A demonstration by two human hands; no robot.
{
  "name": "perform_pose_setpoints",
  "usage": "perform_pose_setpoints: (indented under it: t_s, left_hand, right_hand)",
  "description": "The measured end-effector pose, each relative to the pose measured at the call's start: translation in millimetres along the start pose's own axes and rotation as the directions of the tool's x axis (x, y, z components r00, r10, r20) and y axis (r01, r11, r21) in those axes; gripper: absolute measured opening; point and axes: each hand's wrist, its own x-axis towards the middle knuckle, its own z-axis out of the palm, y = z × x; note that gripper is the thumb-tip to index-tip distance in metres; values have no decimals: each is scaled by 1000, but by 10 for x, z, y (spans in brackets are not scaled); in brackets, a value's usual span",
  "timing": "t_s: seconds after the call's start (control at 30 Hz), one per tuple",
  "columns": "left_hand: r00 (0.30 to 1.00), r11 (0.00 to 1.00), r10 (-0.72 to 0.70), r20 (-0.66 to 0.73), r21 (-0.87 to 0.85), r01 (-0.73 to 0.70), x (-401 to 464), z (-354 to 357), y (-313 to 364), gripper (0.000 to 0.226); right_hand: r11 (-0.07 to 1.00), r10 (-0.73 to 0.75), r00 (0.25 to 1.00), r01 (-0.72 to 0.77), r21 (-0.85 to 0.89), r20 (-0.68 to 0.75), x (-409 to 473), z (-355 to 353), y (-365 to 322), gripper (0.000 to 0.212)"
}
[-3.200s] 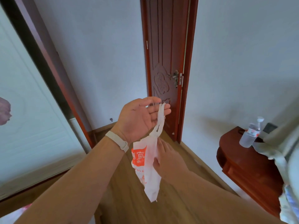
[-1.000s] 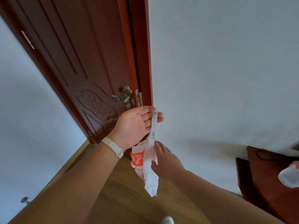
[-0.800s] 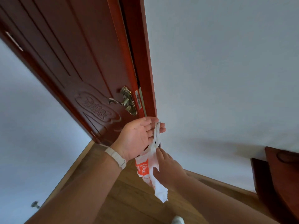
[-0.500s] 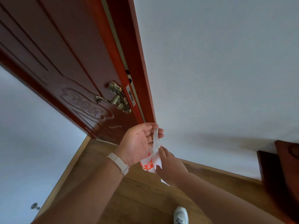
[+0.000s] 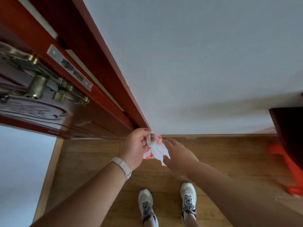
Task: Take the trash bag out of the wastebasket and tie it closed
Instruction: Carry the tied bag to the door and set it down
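The trash bag [image 5: 156, 149] is small, white with orange print, and crumpled. It hangs low over the wood floor, close to the foot of the door frame. My left hand [image 5: 136, 147], with a pale band on its wrist, is shut on the bag's twisted handles at the top. My right hand [image 5: 179, 153] is just right of the bag with thumb and fingers spread; its fingertips touch the bag's edge without closing on it. No wastebasket is in view.
A dark red door [image 5: 41, 110] with a brass handle [image 5: 37, 86] fills the left, its frame [image 5: 105, 79] running down to my hands. Dark wooden furniture [image 5: 289, 133] with an orange-red object [image 5: 287, 171] under it stands at right. My shoes [image 5: 188, 199] are below.
The view has tilted down to the floor and my shoes. Both hands lowered with the bag towards the door frame's foot. My right hand loosened from the bag's body and spread its fingers.
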Motion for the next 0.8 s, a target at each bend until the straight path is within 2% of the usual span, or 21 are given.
perform_pose_setpoints:
  t_s: [0.1, 0.23, 0.4, 0.6, 0.63, 0.73, 0.8]
  left_hand:
    - [1000, 989, -14, -11, 146, 15, 473, -21, -376, 17]
    - [998, 903, 48, 29, 425, -56, 1139, -74, -773, 17]
    - [996, 884, -88, 5, 461, 76, 1844, -72, -1180, 18]
    - [989, 852, -149, -9, 507, 133, 2517, -111, -1611, 8]
    - [990, 841, -143, -7, 526, 125, 2579, -118, -1660, 10]
    - [991, 842, -131, -23, 524, 124, 2696, -130, -1746, 38]
    - [989, 836, -147, -27, 532, 138, 2722, -125, -1762, 33]
  right_hand:
    - [999, 39, 999, -38, 31, -17, 173, 191, 211, 53]
    - [997, 64, 995, -61, 45, -79, 373, 411, 492, 45]
    - [995, 86, 988, -79, 58, -130, 600, 657, 825, 32]
    - [992, 124, 989, -122, 28, -85, 870, 951, 1118, 36]
    - [992, 123, 989, -121, 18, -78, 899, 979, 1137, 36]
    - [993, 115, 992, -115, -8, -54, 959, 1012, 1156, 39]
    - [994, 106, 993, -108, -21, -51, 980, 993, 1148, 40]
